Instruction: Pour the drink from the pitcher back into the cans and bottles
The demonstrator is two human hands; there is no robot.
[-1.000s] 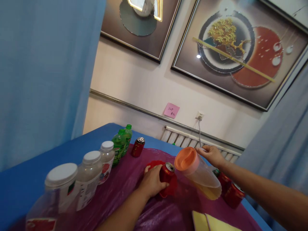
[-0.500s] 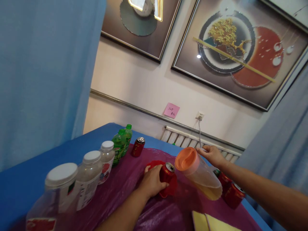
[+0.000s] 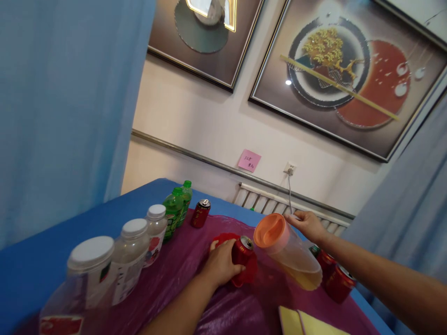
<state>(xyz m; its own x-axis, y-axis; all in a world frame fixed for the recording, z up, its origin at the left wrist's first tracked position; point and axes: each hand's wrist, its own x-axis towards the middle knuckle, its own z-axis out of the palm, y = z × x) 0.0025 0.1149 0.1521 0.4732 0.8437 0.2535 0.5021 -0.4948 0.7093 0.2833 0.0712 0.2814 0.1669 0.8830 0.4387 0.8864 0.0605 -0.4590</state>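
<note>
My left hand [image 3: 222, 263] is wrapped round a red can [image 3: 242, 251] that stands over a red dish [image 3: 249, 274] on the purple plastic sheet. My right hand [image 3: 307, 224] is closed at the upper side of a clear pitcher [image 3: 295, 258]; its handle is mostly hidden by the fingers. The pitcher is tilted, its orange lid [image 3: 270, 230] towards the can, and yellowish liquid lies along its lower side. No stream of liquid can be made out between lid and can.
Clear white-capped bottles [image 3: 129, 260] line the left, with green bottles [image 3: 173, 209] and a red can [image 3: 200, 214] behind. More red cans [image 3: 339, 284] stand under my right forearm. A yellow cloth [image 3: 310, 323] lies at the front edge of the purple sheet [image 3: 181, 279].
</note>
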